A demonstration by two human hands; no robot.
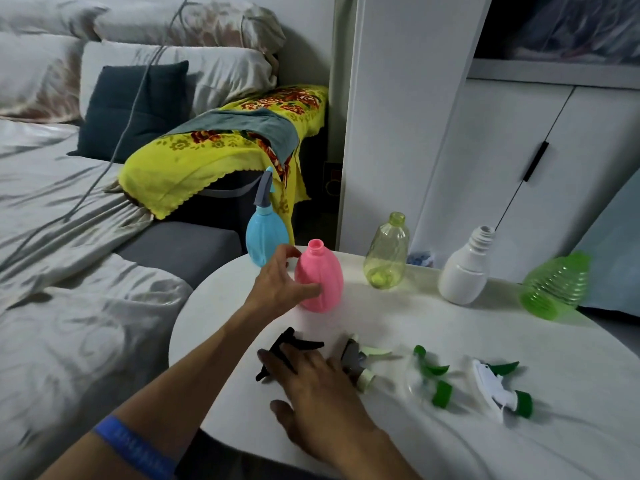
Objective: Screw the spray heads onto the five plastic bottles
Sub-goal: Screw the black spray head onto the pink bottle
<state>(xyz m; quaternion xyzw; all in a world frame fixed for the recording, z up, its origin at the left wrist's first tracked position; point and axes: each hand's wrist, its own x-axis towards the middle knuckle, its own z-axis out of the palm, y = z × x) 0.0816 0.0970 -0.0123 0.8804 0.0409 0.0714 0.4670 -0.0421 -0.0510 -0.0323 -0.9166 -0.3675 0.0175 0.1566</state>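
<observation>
Left hand (280,282) wraps its side of the pink bottle (320,277) at frame centre, thumb across the front and fingers curled behind, steadying it upright on the round white table (398,320). Lower down, I have my right hand (311,379) spread flat over the black spray head (294,342), fingertips touching it but not yet closed around it.

By my count one of five is finished: the blue bottle (266,235), just behind the left hand, already wears its head. Four necks stand open, running to the right: pink, yellow-green bottle (386,252), white bottle (467,268) and ribbed green bottle (556,287), which leans at the right edge. Four heads lie loose along the lower part of the frame: black, grey-and-pale-green head (360,362), clear-and-green head (431,375), white-and-green head (498,389). I judge pink is next.
</observation>
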